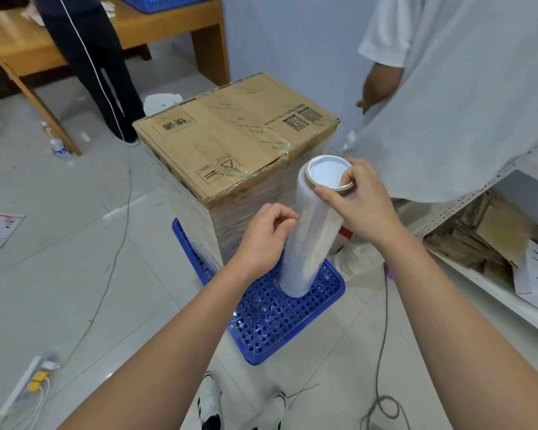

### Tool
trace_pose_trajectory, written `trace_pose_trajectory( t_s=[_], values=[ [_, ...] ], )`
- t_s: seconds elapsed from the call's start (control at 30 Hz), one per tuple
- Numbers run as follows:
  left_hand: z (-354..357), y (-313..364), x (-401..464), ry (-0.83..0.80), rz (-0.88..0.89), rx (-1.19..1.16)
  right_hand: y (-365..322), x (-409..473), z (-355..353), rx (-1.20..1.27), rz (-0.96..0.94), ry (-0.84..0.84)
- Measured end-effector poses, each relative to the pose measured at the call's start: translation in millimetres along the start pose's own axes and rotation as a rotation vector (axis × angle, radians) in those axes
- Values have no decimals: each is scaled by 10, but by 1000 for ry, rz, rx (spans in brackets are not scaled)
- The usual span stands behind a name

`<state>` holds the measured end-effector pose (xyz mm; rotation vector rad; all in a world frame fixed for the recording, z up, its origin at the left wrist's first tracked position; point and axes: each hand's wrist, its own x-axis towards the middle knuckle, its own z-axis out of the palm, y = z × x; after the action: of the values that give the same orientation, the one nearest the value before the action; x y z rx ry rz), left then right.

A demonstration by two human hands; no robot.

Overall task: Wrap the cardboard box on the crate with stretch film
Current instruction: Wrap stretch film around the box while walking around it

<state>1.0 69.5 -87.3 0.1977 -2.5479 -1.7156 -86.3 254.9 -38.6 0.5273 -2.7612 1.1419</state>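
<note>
Upright on the blue perforated plastic crate [280,321], the clear stretch-film roll [311,231] is standing beside the film-wrapped brown cardboard box [230,138]. Right hand [359,201] is gripping its top rim, fingers curled inside; left hand [266,234] is pinching the film edge.

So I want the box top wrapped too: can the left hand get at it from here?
Probably yes: the left hand sits beside the roll, and nothing lies between it and the box top.

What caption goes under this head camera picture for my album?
Two hands steady an upright stretch film roll on a blue crate beside a film-wrapped cardboard box.
</note>
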Motion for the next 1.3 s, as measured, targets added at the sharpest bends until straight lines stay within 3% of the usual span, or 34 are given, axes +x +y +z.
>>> trace_pose_trajectory(
  t_s=[0.77, 0.93, 1.17, 1.3],
  values=[
    [-15, -38, -287, 83, -16, -57, -242, -97, 51, -106, 136, 75],
    [-27, -90, -309, 101, -6, -31, -219, -16, 75, -144, 112, 61],
    [-35, -100, -334, 122, -12, -38, -181, 10, 109, -41, -3, -89],
    [-29, -107, -340, 128, -14, -47, -187, 13, 115, -107, 13, -64]
  ],
)
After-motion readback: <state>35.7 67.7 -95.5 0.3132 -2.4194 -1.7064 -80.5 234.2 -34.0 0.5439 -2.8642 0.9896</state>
